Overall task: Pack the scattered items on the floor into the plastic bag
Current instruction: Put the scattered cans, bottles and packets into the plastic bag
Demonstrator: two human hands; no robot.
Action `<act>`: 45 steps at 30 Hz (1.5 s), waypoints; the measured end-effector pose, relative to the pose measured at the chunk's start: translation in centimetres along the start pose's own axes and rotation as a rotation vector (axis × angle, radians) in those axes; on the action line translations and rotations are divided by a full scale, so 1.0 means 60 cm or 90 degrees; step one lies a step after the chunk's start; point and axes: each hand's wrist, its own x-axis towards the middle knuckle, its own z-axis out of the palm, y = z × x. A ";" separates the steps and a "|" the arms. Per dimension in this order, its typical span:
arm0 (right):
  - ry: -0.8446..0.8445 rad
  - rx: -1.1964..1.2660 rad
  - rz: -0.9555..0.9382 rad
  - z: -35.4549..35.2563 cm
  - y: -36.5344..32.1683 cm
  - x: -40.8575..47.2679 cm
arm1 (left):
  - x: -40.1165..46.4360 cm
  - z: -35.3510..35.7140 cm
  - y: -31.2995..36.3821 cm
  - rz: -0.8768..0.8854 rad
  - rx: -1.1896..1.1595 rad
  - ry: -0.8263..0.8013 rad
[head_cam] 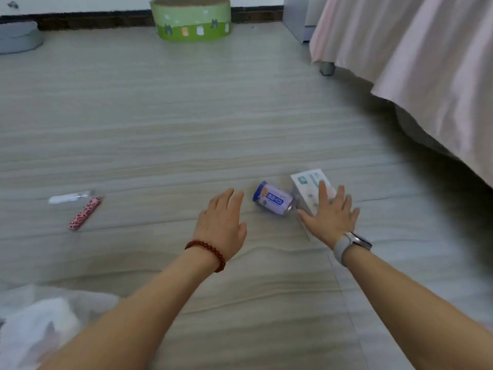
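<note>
Both hands are spread open and hold nothing, reaching out over the wooden floor (160, 129), and everything else is placed here against the purple can (272, 199) that lies on its side between them. Far to the left of the can and nearer the camera, the white plastic bag (37, 327) sits crumpled on the floor at the bottom corner of the view. Well left of the can, at about its own depth, a thin white tube-like item (68, 198) lies flat, with a pink spotted stick (84, 213) just beside it, angled toward the camera; what either is cannot be told through the blur. Far beyond the can against the wall stands a round green tub (190, 18) with small animal figures on its side. Just left of the can hovers the left hand (221, 222), fingers loosely extended, a red bead bracelet (206, 253) on its wrist, close to the can's blue-rimmed end but apart from it. Touching the can's other end is a white box (309, 185). The right hand (329, 217), fingers splayed, lies over the near part of that box; whether it presses on it is unclear. A grey watch (349, 245) sits on that wrist. Far right of the can hangs a pink bed skirt (413, 76).
</note>
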 end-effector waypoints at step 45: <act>-0.102 0.748 -0.443 -0.147 -0.414 -0.447 | -0.501 -0.309 -0.269 -0.118 -0.181 0.477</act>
